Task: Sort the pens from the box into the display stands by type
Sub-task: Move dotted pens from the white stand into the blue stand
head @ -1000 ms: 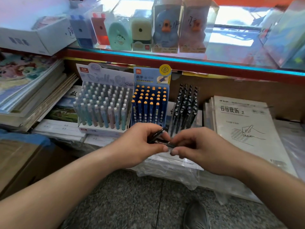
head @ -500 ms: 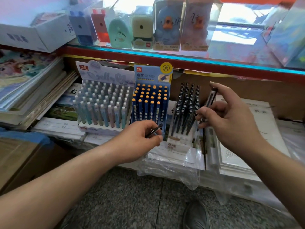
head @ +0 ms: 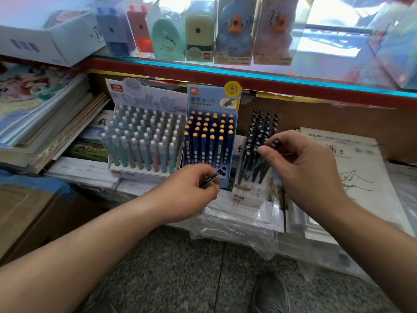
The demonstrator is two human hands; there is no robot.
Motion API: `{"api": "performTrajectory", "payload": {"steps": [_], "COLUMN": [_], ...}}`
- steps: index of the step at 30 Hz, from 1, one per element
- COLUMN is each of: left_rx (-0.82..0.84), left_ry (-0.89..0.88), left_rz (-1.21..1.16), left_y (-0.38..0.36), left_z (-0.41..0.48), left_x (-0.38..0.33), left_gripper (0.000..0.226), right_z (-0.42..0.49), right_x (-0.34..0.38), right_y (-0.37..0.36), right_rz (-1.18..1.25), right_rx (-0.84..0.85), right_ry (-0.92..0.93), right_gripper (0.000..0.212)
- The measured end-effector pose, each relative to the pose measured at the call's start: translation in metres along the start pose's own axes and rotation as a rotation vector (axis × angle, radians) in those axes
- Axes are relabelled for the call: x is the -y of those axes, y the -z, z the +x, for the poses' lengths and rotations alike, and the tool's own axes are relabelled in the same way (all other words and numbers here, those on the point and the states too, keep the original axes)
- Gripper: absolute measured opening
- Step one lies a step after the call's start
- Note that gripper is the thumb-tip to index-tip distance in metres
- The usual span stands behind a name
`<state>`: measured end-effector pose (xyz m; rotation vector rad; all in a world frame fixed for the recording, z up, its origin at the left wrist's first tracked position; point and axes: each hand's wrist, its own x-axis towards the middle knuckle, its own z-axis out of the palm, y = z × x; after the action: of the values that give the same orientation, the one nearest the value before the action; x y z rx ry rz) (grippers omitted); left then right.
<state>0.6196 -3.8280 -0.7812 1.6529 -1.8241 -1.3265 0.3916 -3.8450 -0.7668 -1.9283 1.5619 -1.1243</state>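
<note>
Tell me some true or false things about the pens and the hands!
1. The left hand holds a black pen. True.
2. The right hand is at the pastel stand. False: it is at the black pens, on the right.
3. The blue stand is in the middle of the three. True.
4. The blue stand's pens have green tips. False: the tips are orange.
5. The right hand pinches a black pen top. True.
</note>
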Motion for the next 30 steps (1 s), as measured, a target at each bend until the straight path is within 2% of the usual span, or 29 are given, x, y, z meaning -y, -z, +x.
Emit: {"api": "performTrajectory", "payload": {"steps": [11, 22, 27, 30], "left_rx": [0.012, 0.024, 0.023, 0.026], "left_ry": [0.004, 0.009, 0.026, 0.029], "left_rz": [0.025, 0.041, 0.025, 0.033], "left_y": [0.003, 0.003, 0.002, 0.002], "left_z": [0.002, 0.001, 0.001, 0.000], "left_x": [0.001, -0.001, -0.001, -0.002], "left_gripper": [0.006, 0.005, 0.005, 0.005], "right_z": [0.001, 0.003, 0.000, 0.001], "right_x": [0.000, -0.005, -0.005, -0.009], "right_y": [-0.005, -0.003, -0.008, -0.012], "right_rz": [-0.155, -0.177, -0.312, -0.381], "right_rx": [-0.016, -0.011, 0.026, 0.006], "right_ry": [0.016, -0.002, 0.139, 0.269], "right_gripper": [0.020, 0.027, 0.043, 0.040]}}
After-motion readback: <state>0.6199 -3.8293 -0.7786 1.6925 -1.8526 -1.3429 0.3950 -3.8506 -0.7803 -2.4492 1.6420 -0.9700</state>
